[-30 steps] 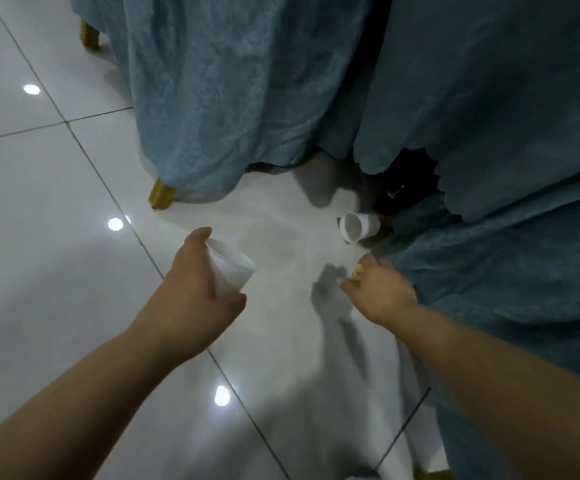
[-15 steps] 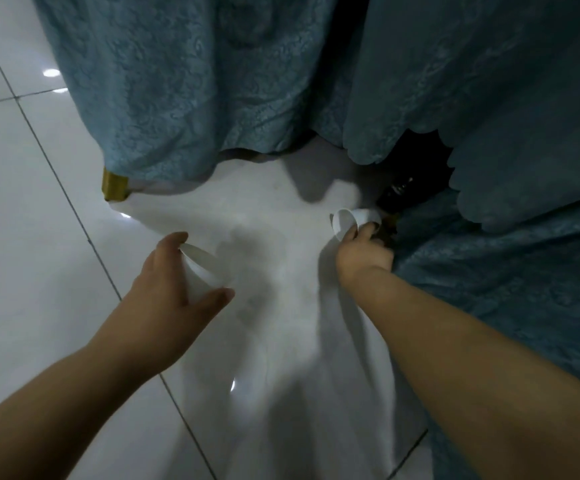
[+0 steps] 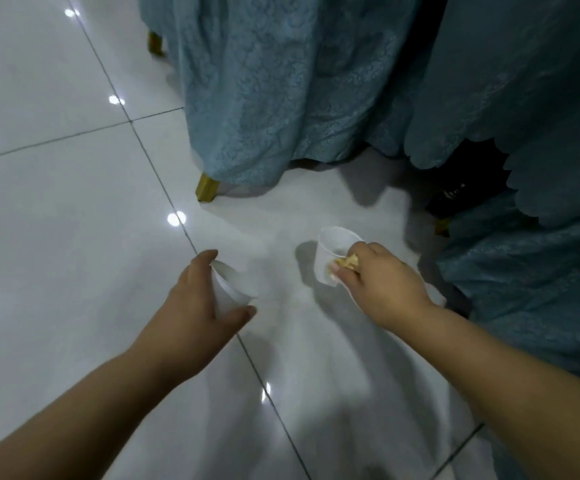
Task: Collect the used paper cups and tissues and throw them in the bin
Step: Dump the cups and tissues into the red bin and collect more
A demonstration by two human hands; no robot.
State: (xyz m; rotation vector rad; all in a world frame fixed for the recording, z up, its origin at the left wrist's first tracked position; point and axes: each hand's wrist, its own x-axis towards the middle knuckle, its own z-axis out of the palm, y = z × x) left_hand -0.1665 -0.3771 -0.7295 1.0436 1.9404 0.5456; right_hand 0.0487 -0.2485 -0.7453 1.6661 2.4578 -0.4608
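Right hand (image 3: pixel 382 285) pinches right cup (image 3: pixel 328 258) at its rim together with a yellowish scrap (image 3: pixel 346 262), mouth up, axis near upright, below-right of the gold chair leg (image 3: pixel 207 188); left hand (image 3: pixel 195 306) wraps left cup (image 3: pixel 229 287) below that leg; no bin visible; cups unprinted.

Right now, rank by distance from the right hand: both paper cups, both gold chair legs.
1. right paper cup, in the right hand's grip.
2. left paper cup, in the left hand.
3. near gold chair leg, ahead-left.
4. far gold chair leg, top left.
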